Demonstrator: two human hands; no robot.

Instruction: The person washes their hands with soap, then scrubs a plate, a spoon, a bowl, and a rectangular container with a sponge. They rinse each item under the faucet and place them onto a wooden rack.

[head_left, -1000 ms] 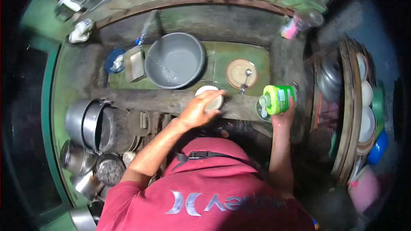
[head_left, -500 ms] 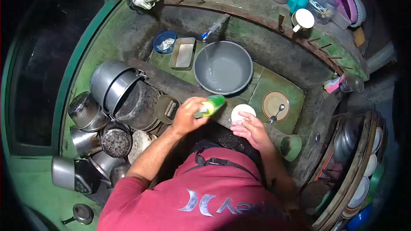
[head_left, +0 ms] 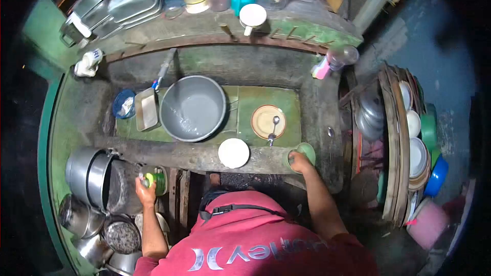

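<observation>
On the left, my left hand (head_left: 146,190) is closed around a green bottle with a bright yellow-green part (head_left: 160,181), beside the blackened pots. My right hand (head_left: 302,163) reaches over the near side of a green cup (head_left: 308,149) at the right of the ledge. Its fingers are curled at or inside the rim, and what they grip is hidden. A small round white dish (head_left: 233,153) rests on the ledge between my hands, touched by neither. Behind it, a grey basin (head_left: 219,89) holds water.
A plate (head_left: 259,117) with a spoon (head_left: 275,125) lies on the green tiles. Left of the basin stand a rectangular pan (head_left: 147,111) and a blue bowl (head_left: 124,104). Stacked pots (head_left: 82,174) crowd the left; a wooden dish rack (head_left: 391,148) stands at right.
My left hand has moved left and down with the green bottle. My right hand has left the white dish, now on the ledge, and reached the green cup. The camera view has shifted right.
</observation>
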